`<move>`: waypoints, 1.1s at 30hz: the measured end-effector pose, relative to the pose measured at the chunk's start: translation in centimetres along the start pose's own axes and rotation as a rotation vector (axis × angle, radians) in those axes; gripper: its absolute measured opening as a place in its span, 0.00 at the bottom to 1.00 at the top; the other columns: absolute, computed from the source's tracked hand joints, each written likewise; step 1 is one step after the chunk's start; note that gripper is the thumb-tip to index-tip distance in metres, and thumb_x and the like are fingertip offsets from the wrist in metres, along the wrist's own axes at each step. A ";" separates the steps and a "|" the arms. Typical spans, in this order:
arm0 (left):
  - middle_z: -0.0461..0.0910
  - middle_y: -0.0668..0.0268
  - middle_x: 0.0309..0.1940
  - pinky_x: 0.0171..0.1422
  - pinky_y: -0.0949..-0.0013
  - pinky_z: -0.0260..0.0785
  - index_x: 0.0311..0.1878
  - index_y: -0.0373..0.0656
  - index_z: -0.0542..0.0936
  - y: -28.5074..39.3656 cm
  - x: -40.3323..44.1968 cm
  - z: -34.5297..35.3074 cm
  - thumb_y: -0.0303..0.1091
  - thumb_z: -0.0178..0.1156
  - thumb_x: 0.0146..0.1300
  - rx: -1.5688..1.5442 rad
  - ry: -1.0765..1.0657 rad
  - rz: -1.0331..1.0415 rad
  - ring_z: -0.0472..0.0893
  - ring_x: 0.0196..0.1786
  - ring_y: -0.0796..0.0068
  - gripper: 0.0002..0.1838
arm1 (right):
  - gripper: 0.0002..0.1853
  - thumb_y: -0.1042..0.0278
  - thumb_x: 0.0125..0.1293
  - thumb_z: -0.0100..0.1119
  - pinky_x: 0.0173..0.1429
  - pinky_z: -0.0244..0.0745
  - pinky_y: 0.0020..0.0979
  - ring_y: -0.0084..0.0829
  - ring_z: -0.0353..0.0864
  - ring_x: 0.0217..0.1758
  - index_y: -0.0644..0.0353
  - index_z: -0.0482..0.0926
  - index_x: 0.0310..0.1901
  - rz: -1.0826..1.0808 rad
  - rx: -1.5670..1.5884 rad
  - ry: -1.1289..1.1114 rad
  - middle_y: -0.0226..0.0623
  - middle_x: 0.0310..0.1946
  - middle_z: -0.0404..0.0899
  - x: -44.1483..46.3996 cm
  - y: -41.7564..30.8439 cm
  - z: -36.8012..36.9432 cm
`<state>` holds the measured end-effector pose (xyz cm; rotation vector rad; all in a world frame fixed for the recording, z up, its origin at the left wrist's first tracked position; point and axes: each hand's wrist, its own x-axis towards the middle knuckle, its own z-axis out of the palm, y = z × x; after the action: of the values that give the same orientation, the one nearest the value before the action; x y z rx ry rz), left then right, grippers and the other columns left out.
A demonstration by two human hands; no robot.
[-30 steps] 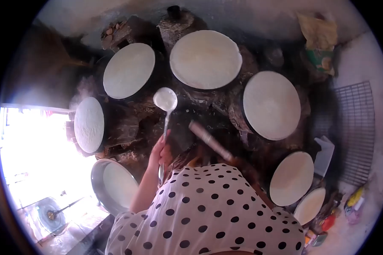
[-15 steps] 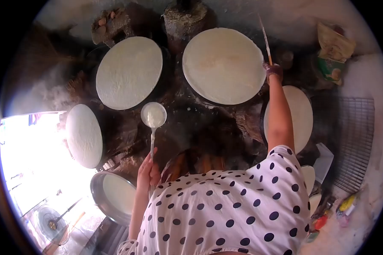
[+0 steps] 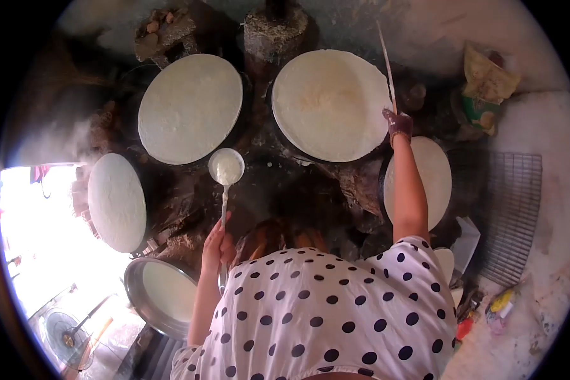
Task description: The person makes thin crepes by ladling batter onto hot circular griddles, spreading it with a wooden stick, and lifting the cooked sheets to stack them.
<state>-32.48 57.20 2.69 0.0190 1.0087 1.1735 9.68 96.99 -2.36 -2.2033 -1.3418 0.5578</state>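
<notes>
My left hand (image 3: 216, 246) is closed around the handle of a ladle (image 3: 228, 167), whose round bowl has whitish batter in it. The ladle is over the dark gap in front of the two far griddles. A dark covering wraps my right hand (image 3: 399, 123), which grips a long thin stick (image 3: 387, 66) pointing away from me. That hand is beside the right edge of a large round sheet of pale batter (image 3: 329, 104); whether the stick touches the sheet I cannot tell. Another pale sheet (image 3: 419, 180) lies partly beneath my right forearm.
More round pale sheets lie at the far left (image 3: 191, 109) and near left (image 3: 116, 202). A metal pot (image 3: 135, 292) with white liquid stands by my left arm. A wire rack (image 3: 513, 218) is at right, below a sack (image 3: 484, 88). A fan (image 3: 68, 340) is at lower left.
My right hand and the stick have come slightly nearer to me along the sheet's right edge. The left hand keeps the ladle nearly in place. The whole view has shifted a little.
</notes>
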 end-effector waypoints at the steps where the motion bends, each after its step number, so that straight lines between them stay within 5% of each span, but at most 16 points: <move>1: 0.55 0.77 0.15 0.15 0.79 0.47 0.69 0.47 0.61 0.2 -0.1 0.1 0.39 0.42 0.74 -0.002 0.001 0.008 0.54 0.12 0.85 0.22 | 0.33 0.51 0.48 0.71 0.55 0.71 0.36 0.45 0.80 0.52 0.77 0.78 0.45 -0.011 0.023 0.015 0.59 0.46 0.80 -0.6 -0.1 -0.5; 6: 0.55 0.77 0.15 0.15 0.79 0.47 0.69 0.47 0.62 0.5 -0.1 0.3 0.38 0.42 0.74 -0.010 -0.028 0.021 0.54 0.12 0.86 0.22 | 0.30 0.49 0.49 0.70 0.52 0.73 0.36 0.45 0.82 0.47 0.74 0.81 0.40 -0.147 0.080 0.136 0.57 0.40 0.82 -4.1 -0.6 -2.3; 8: 0.55 0.76 0.15 0.14 0.78 0.49 0.70 0.49 0.61 0.6 0.1 0.3 0.38 0.40 0.75 -0.033 -0.023 0.020 0.55 0.11 0.85 0.22 | 0.24 0.56 0.48 0.75 0.42 0.73 0.33 0.31 0.76 0.29 0.72 0.81 0.35 -0.204 0.319 0.159 0.43 0.29 0.83 -4.9 -1.2 -3.1; 10: 0.54 0.76 0.15 0.12 0.78 0.52 0.70 0.51 0.60 0.6 0.1 0.2 0.38 0.38 0.76 -0.046 -0.014 0.003 0.55 0.09 0.85 0.22 | 0.16 0.61 0.50 0.73 0.26 0.68 0.30 0.26 0.71 0.20 0.67 0.82 0.30 -0.280 0.171 0.258 0.31 0.23 0.80 -3.2 -1.9 -4.8; 11: 0.54 0.76 0.15 0.12 0.78 0.52 0.70 0.51 0.60 0.6 0.0 0.3 0.38 0.38 0.76 -0.031 -0.028 0.013 0.55 0.09 0.85 0.22 | 0.15 0.62 0.50 0.73 0.22 0.63 0.30 0.24 0.69 0.16 0.65 0.82 0.30 -0.340 0.344 0.073 0.31 0.21 0.78 0.7 0.6 -5.0; 13: 0.54 0.76 0.14 0.12 0.78 0.52 0.70 0.51 0.60 0.8 0.2 0.2 0.38 0.38 0.76 -0.004 -0.058 0.018 0.55 0.09 0.85 0.22 | 0.11 0.61 0.51 0.70 0.13 0.51 0.27 0.19 0.59 0.08 0.59 0.84 0.33 0.197 0.428 -0.073 0.27 0.14 0.72 -3.3 -4.8 -9.0; 17: 0.54 0.76 0.14 0.13 0.78 0.48 0.70 0.50 0.61 1.1 0.6 -0.1 0.37 0.43 0.74 0.023 -0.063 0.011 0.54 0.10 0.84 0.22 | 0.13 0.59 0.48 0.73 0.15 0.58 0.33 0.24 0.64 0.10 0.57 0.81 0.29 0.359 0.752 -0.270 0.29 0.12 0.69 -4.1 6.4 -1.8; 20: 0.53 0.76 0.14 0.11 0.77 0.50 0.71 0.49 0.59 1.4 0.7 -0.5 0.37 0.41 0.74 -0.001 -0.092 -0.011 0.54 0.09 0.83 0.23 | 0.13 0.59 0.52 0.71 0.15 0.59 0.34 0.26 0.66 0.10 0.60 0.81 0.30 0.523 0.730 -0.100 0.31 0.15 0.73 -11.7 7.5 0.5; 22: 0.53 0.76 0.14 0.11 0.77 0.50 0.71 0.50 0.59 1.5 0.8 -1.7 0.38 0.40 0.74 0.191 -0.233 0.055 0.53 0.09 0.84 0.23 | 0.13 0.62 0.57 0.66 0.13 0.59 0.36 0.29 0.66 0.08 0.63 0.80 0.36 0.503 1.122 -0.059 0.34 0.18 0.77 -16.9 8.3 -3.0; 24: 0.54 0.77 0.15 0.10 0.77 0.49 0.71 0.50 0.59 1.9 0.4 -1.1 0.38 0.39 0.75 0.178 -0.299 0.025 0.53 0.10 0.85 0.23 | 0.13 0.64 0.53 0.69 0.20 0.67 0.30 0.29 0.73 0.15 0.60 0.80 0.37 0.473 1.069 0.011 0.33 0.26 0.81 -21.6 11.8 -9.5; 25: 0.53 0.78 0.14 0.10 0.79 0.48 0.70 0.48 0.60 2.1 -0.6 0.7 0.37 0.39 0.75 0.186 -0.247 0.008 0.53 0.09 0.87 0.22 | 0.14 0.66 0.55 0.66 0.30 0.72 0.31 0.30 0.77 0.24 0.61 0.79 0.42 -0.053 0.565 0.217 0.35 0.32 0.82 -23.2 18.3 -11.9; 27: 0.52 0.79 0.14 0.09 0.81 0.47 0.69 0.46 0.61 2.2 -2.8 3.4 0.36 0.38 0.75 0.222 -0.250 -0.030 0.53 0.09 0.89 0.21 | 0.19 0.70 0.57 0.62 0.50 0.74 0.32 0.30 0.80 0.42 0.61 0.77 0.51 -0.437 -0.349 0.354 0.38 0.43 0.82 -30.1 23.8 -22.3; 28: 0.53 0.79 0.14 0.09 0.81 0.47 0.69 0.46 0.61 2.4 -3.6 3.8 0.35 0.38 0.75 0.219 -0.278 -0.047 0.53 0.09 0.89 0.21 | 0.21 0.71 0.59 0.60 0.60 0.71 0.33 0.30 0.78 0.51 0.61 0.75 0.55 -0.327 -0.676 0.295 0.40 0.48 0.81 -35.0 24.1 -29.1; 31: 0.54 0.79 0.14 0.10 0.81 0.47 0.69 0.46 0.62 3.4 -6.3 5.8 0.35 0.38 0.75 0.259 -0.344 -0.093 0.54 0.10 0.90 0.21 | 0.21 0.66 0.63 0.55 0.48 0.76 0.33 0.32 0.81 0.44 0.55 0.72 0.59 0.195 -0.810 0.311 0.37 0.47 0.81 -44.8 28.5 -45.2; 33: 0.55 0.79 0.15 0.10 0.81 0.47 0.69 0.46 0.61 2.7 -8.4 7.9 0.34 0.38 0.76 0.294 -0.444 -0.170 0.55 0.10 0.90 0.21 | 0.21 0.63 0.67 0.51 0.39 0.78 0.34 0.34 0.83 0.40 0.50 0.70 0.61 0.293 -0.762 0.449 0.36 0.47 0.81 -49.8 28.7 -55.3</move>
<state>-29.51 55.70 14.03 0.4029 0.7614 0.8086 40.01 30.00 28.50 -2.9093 -1.0887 -0.4321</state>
